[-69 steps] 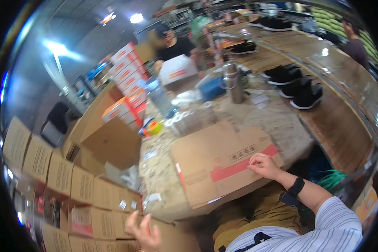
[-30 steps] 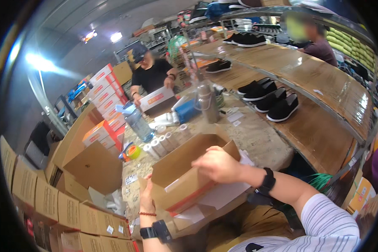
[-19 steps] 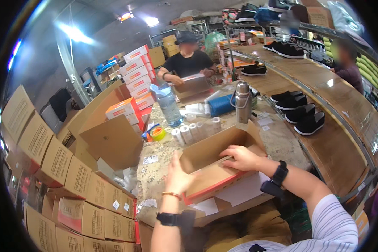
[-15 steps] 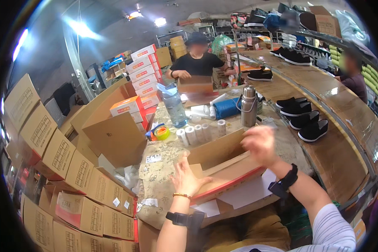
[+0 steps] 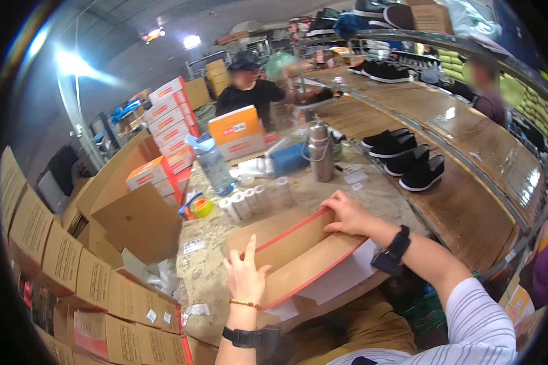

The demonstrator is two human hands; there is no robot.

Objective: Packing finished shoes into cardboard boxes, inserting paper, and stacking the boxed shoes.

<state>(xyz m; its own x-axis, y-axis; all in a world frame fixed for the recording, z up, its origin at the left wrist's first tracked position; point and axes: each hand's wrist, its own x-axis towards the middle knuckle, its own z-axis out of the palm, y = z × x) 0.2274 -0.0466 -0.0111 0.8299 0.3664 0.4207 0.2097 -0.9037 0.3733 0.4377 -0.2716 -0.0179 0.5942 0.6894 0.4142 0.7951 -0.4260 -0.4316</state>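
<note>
A brown cardboard box (image 5: 298, 249) with a red stripe along its edges lies half unfolded on the speckled table (image 5: 216, 234) in front of me. My left hand (image 5: 245, 277) is flat against the box's near left panel, fingers spread and pointing up. My right hand (image 5: 346, 214) presses on the far right corner of the box, fingers curled over the red-edged flap. White paper sheets (image 5: 341, 277) lie under the box at the table's near edge.
Rolls of white tape (image 5: 249, 204), a plastic water bottle (image 5: 213, 164), a steel flask (image 5: 318, 152) and a coloured tape roll (image 5: 199, 207) stand behind the box. Black shoes (image 5: 408, 164) sit on the wooden counter at right. Stacked cartons (image 5: 91, 286) fill the left. A person with an orange box (image 5: 234, 125) works opposite.
The flat cardboard has been lifted and opened into a box shape. My left hand came up onto its near panel; my right hand moved to its far corner flap.
</note>
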